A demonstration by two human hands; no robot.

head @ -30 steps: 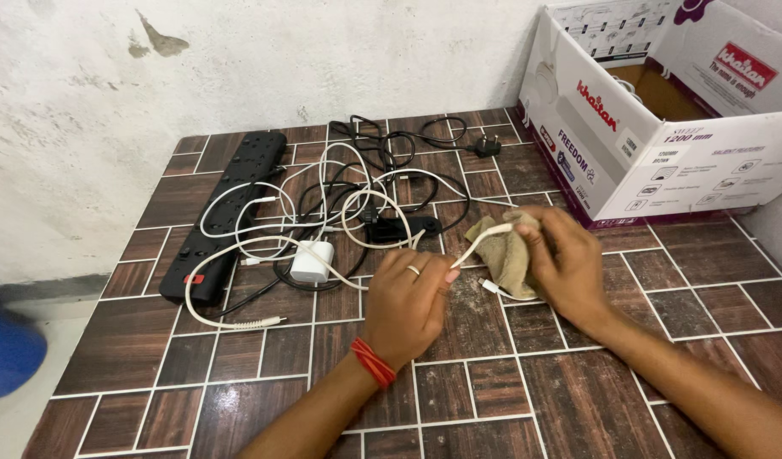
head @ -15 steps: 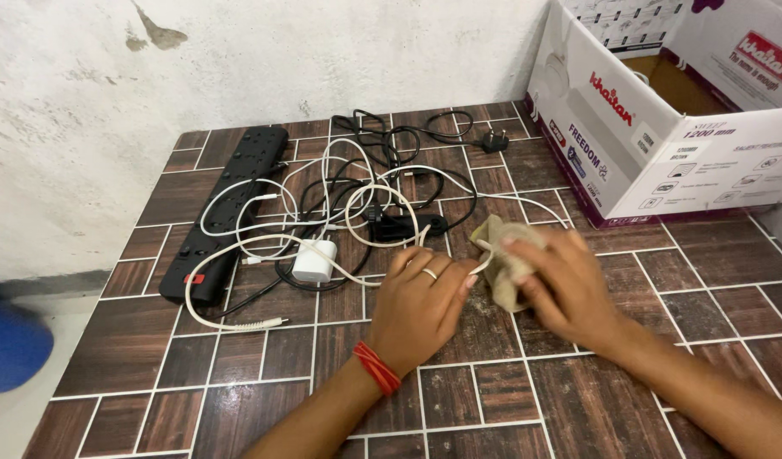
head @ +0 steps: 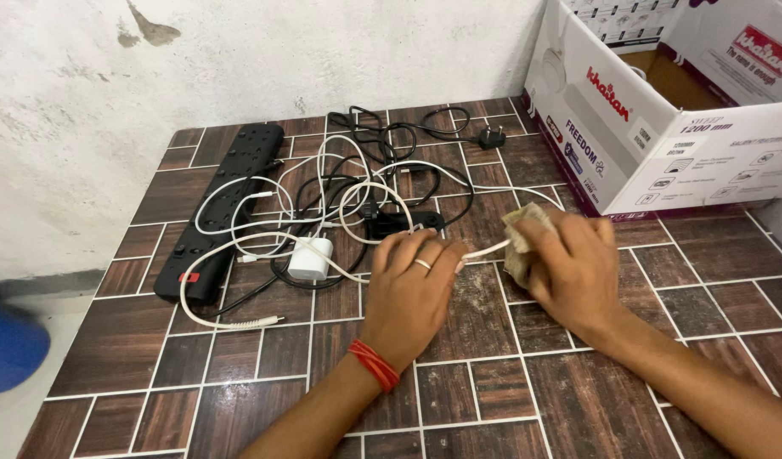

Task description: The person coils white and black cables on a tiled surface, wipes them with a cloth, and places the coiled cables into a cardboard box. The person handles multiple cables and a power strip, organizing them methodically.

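White cable (head: 484,250) is pinched by the left hand (head: 412,289) fingers; the right hand (head: 573,268) fingers clamp a beige cloth (head: 520,246) around it.

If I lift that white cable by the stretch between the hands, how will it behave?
The white cable will probably sag: it lies in loose loops. It crosses the black cords and runs past the white charger, so it may drag them. It looks light; left hand and cloth in right hand pinch it easily.
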